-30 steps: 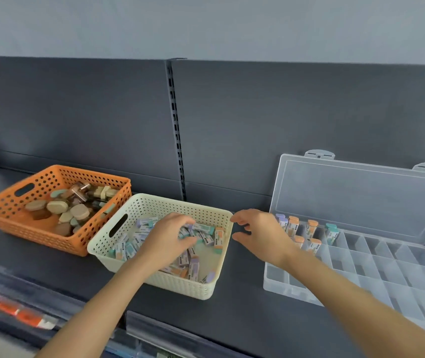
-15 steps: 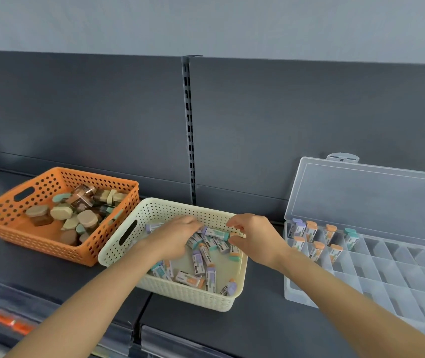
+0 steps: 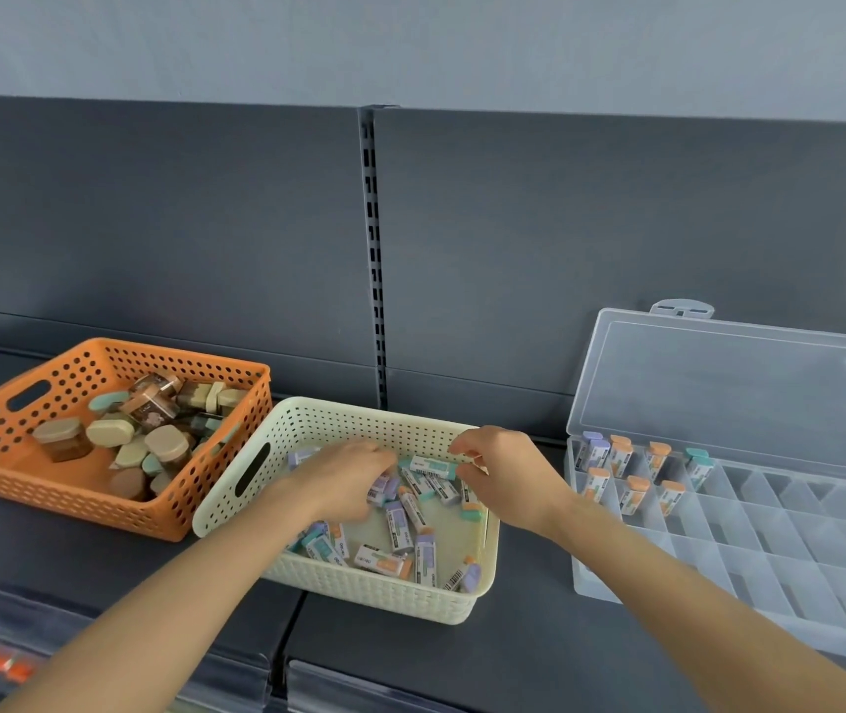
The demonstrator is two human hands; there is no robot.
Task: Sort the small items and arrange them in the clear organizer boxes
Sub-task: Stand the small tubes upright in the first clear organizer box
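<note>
right hand fingers pinch white, teal-ended eraser | left hand fingers curled in cream basket; grip cannot tell

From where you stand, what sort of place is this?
Probably a shop or stockroom shelf: a dark back panel with a slotted upright, clear label rails along the front edge, and a cream basket of small barcoded items.

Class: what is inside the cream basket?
Loose erasers with teal, purple and orange ends lie inside the cream basket. The left hand and right hand reach in, hiding whatever lies beneath them.
</note>
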